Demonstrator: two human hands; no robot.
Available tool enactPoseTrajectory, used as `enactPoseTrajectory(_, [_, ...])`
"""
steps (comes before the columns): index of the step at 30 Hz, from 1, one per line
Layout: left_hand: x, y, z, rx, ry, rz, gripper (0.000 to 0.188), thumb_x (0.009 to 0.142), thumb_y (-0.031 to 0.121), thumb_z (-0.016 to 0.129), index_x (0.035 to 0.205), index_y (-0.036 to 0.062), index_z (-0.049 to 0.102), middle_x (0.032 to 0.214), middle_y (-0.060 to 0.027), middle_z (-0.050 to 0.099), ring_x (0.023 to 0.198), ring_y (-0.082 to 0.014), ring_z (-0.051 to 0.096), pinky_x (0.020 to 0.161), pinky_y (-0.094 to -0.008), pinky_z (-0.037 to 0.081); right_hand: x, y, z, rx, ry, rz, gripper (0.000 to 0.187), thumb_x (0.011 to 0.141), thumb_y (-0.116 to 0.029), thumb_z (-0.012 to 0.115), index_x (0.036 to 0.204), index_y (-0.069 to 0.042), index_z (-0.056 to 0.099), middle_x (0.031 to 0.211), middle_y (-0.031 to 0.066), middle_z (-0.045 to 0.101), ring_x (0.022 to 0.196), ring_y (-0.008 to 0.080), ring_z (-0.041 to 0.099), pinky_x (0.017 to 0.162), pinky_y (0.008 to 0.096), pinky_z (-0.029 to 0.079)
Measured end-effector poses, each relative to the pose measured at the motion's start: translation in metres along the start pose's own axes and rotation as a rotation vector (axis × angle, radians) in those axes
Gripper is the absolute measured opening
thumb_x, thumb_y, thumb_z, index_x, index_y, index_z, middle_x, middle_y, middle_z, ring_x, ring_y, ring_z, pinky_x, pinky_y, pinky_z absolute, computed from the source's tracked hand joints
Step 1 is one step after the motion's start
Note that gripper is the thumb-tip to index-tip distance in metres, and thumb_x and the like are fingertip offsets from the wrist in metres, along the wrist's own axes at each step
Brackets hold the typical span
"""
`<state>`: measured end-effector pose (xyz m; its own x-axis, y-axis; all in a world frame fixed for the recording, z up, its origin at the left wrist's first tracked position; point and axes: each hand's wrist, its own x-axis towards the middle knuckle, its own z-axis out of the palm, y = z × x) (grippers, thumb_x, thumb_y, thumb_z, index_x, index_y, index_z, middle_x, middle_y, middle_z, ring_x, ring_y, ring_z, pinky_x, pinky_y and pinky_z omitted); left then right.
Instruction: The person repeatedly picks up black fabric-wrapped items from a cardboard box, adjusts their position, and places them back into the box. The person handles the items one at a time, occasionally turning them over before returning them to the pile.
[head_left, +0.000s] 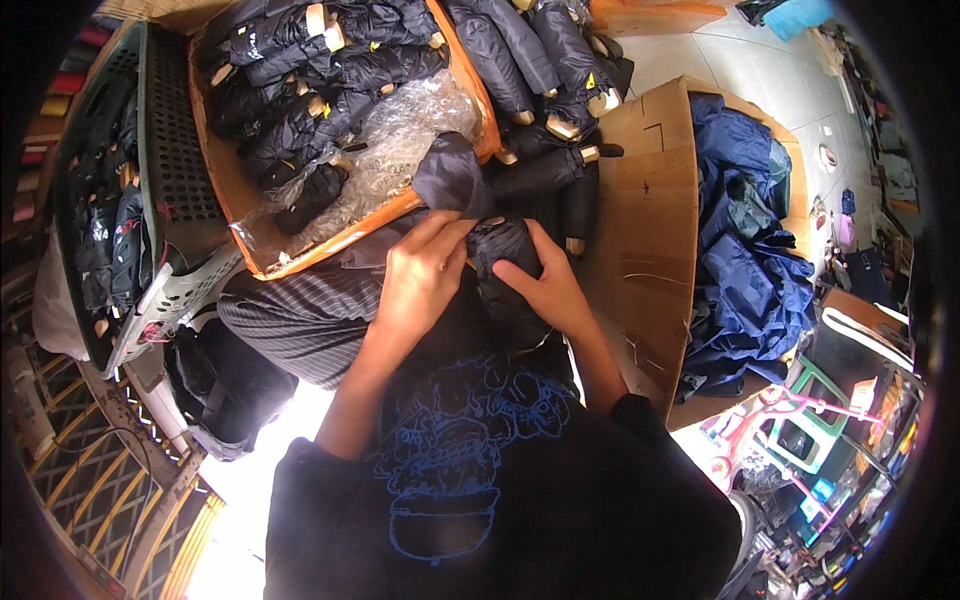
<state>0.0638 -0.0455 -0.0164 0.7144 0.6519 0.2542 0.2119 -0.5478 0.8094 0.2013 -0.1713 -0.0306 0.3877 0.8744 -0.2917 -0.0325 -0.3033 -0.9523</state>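
**Both hands busy on a folded black umbrella**

So the person is sitting with both hands working on a small folded black umbrella (503, 250), right in front of their chest over their lap. The left hand (420, 275) is pinching the top of it, fingers (455, 232) curled closed on the fabric near the wooden tip. The right hand (545, 285) is wrapping around the other side, fingers closed on the bundle too. A loose dark sleeve (450, 175) is sticking up just above the umbrella, touching it.

Just beyond the hands, an orange cardboard box (215, 165) is sitting packed with more folded black umbrellas (300, 80) and some crinkly clear plastic (410, 125). Another bunch of umbrellas (530, 60) is lying beside that box's right edge. To the right, a brown cardboard box (645, 230) is holding a heap of navy blue fabric (750, 260). On the left, a grey plastic basket (170, 150) is leaning tilted against the orange box, with dark umbrellas inside.
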Motion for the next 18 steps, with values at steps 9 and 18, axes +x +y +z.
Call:
enactPoseTrajectory(9, [-0.006, 0.008, 0.006, -0.107, 0.021, -0.096, 0.025, 0.077, -0.008, 0.065, 0.099, 0.0, 0.057, 0.091, -0.0136, 0.066, 0.075, -0.0238, 0.068, 0.065, -0.0321, 0.052, -0.007, -0.007, 0.006, -0.209, 0.133, -0.145, 0.074, 0.076, -0.02, 0.076, 0.137, -0.003, 0.038, 0.126, 0.0213, 0.055, 0.115, 0.032, 0.058, 0.096, 0.0371, 0.043])
enactPoseTrajectory(18, [-0.019, 0.021, 0.014, -0.107, 0.151, 0.027, 0.024, 0.078, -0.008, 0.066, 0.101, -0.0009, 0.06, 0.091, -0.0136, 0.066, 0.084, -0.0247, 0.067, 0.074, -0.0316, 0.052, -0.013, -0.014, 0.02, -0.106, 0.165, -0.058, 0.071, 0.075, -0.017, 0.076, 0.134, -0.004, 0.04, 0.114, 0.0204, 0.061, 0.106, 0.0298, 0.063, 0.089, 0.0367, 0.048])
